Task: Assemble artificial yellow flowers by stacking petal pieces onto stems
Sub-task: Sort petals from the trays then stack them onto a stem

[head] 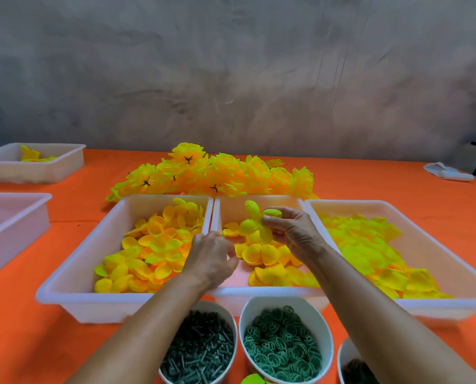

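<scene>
Petal piece [259,221], a yellow multi-lobed cutout, is pinched in the right hand [292,231] and held up just above the middle tray [259,296], over the loose petals lying under that hand. The left hand [211,256] sits just to the left of it, fingers curled close together over the rim between the middle tray and the left tray [73,297]; it may be holding a small stem, but the fingers hide whatever is there, so I cannot tell. Beyond both hands, a heap of finished flowers [211,176] lies on the orange desk [15,342]. Nearer than the hands stand a cup of dark stems [200,353] and a cup of green rings [283,345].

The likely trouble from here is misalignment: the soft petal piece flops, so its centre hole could miss the stem tip. A second layer clinging to it could also be stacked unnoticed, and a loose pinch would drop it back among the others.

No brand, label or writing can be read anywhere.
</scene>
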Action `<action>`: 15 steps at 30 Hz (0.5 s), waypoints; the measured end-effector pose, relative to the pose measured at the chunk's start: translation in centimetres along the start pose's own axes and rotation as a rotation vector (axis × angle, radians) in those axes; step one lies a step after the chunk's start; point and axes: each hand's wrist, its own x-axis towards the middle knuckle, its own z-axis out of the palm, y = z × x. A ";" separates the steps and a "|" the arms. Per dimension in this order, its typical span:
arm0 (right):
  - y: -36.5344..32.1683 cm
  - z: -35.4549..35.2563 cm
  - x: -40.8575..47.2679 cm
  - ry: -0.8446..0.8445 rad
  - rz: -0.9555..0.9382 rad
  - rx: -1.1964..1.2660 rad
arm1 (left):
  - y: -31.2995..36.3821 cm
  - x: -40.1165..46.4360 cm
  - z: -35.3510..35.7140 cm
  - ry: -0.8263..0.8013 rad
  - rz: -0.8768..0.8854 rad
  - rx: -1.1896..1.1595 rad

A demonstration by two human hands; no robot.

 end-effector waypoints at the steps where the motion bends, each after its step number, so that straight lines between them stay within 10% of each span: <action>1: -0.3 0.1 -0.5 -0.016 -0.001 0.004 | 0.0 0.1 -0.2 0.019 0.003 -0.035; 15: -6.2 2.0 -11.2 -0.124 0.011 -0.057 | 5.4 -7.0 -9.1 0.134 -0.149 -1.030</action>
